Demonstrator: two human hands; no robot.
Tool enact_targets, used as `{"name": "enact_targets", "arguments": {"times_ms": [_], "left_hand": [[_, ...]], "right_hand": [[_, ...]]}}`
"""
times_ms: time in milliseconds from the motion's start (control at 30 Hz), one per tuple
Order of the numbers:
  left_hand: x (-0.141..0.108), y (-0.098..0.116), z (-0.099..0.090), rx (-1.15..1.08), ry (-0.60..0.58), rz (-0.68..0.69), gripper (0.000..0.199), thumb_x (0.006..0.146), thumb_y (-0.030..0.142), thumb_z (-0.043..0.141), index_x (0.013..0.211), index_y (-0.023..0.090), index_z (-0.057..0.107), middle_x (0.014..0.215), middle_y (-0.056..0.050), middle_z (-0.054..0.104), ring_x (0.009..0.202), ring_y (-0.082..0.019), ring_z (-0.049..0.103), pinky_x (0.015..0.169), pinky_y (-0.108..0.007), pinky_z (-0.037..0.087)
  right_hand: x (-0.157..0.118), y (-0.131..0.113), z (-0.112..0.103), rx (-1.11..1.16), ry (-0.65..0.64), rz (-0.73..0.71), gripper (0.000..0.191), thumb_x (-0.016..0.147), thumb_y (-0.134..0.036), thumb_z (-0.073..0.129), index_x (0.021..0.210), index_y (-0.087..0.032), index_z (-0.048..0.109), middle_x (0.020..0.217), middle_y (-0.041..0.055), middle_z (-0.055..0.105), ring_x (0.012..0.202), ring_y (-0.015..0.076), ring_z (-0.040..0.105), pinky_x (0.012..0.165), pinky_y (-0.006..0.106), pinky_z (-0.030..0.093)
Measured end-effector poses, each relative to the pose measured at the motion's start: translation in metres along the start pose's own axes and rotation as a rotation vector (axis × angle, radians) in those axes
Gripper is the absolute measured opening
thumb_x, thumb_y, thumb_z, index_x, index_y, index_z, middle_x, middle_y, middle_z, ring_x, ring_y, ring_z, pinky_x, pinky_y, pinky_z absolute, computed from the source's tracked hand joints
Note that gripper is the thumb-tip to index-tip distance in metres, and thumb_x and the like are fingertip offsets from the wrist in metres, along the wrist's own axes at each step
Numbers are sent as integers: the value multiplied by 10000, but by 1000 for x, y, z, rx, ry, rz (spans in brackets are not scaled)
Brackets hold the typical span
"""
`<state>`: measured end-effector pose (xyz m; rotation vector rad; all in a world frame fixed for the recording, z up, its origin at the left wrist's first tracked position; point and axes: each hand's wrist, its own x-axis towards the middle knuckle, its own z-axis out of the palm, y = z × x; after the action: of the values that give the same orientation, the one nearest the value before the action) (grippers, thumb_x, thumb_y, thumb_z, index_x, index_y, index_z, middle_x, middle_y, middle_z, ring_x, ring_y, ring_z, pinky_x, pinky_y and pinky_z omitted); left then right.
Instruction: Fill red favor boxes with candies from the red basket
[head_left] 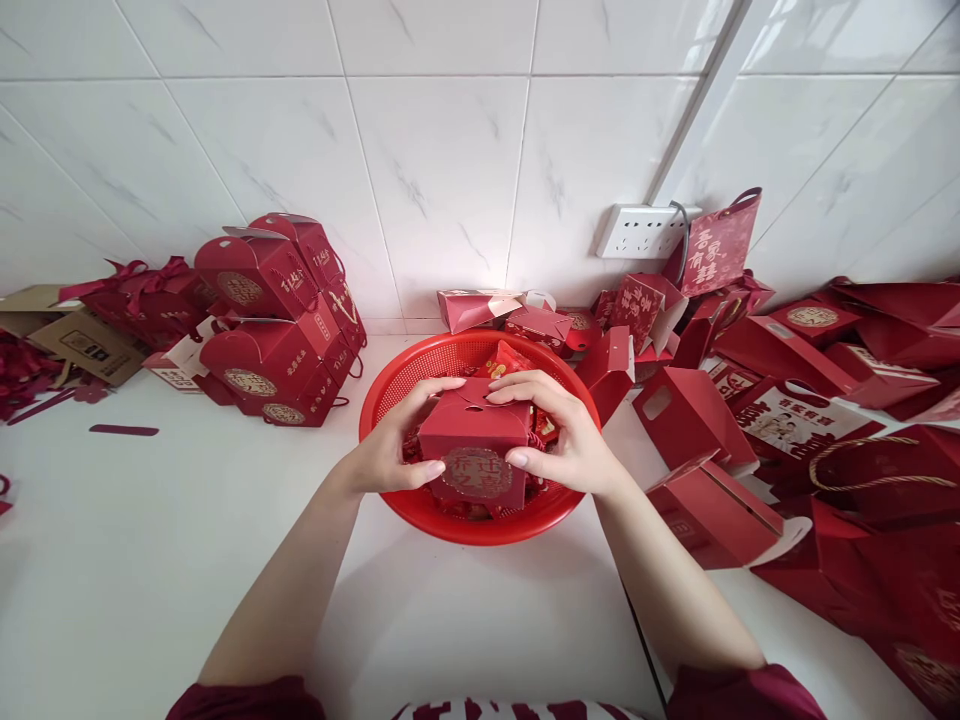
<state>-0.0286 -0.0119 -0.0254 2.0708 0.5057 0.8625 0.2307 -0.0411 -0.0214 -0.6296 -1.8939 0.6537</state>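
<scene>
A small red gift box [476,440] with gold characters on its front is held over a red plastic basket [480,534]. My left hand [401,435] grips the box's left side, thumb at the front and fingers on the top edge. On the right side my right hand [559,430] holds it the same way, its fingers resting over the top flaps. The top flaps look folded together, with a small slot in the middle. Behind the box, inside the basket, lie red packets [508,358]; the box hides much of the basket's contents.
Stacked red boxes [262,360] stand at the left, beside a cardboard box [94,345]. A dark red strip [124,430] lies on the white table [187,560]. Many red boxes [694,420] crowd the right side, below a power strip [645,232].
</scene>
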Motion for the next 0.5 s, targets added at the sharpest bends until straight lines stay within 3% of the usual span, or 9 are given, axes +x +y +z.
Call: {"name": "enact_targets", "arguments": {"times_ms": [233,500], "left_hand": [[2,14,8,252,78,78,666,810,605,672,1367,261,550,1327,-140,551,1328,-362,445,1106,-567,402],[6,18,6,196,90,161,465,782,500,727,1160,242,646,1101,-99,667,1114,-306,582,955,-486,511]], "right_hand": [[-1,-4,7,45,-20,-40,434,817,-456,752,1206,-281,670,1271,89,653,1221,289,600,1080,503,466],[0,-8,5,71,-65,-64,374,776,-397,799,1105,-252,695,1249,97,683,1209,298,618,1057,480,492]]}}
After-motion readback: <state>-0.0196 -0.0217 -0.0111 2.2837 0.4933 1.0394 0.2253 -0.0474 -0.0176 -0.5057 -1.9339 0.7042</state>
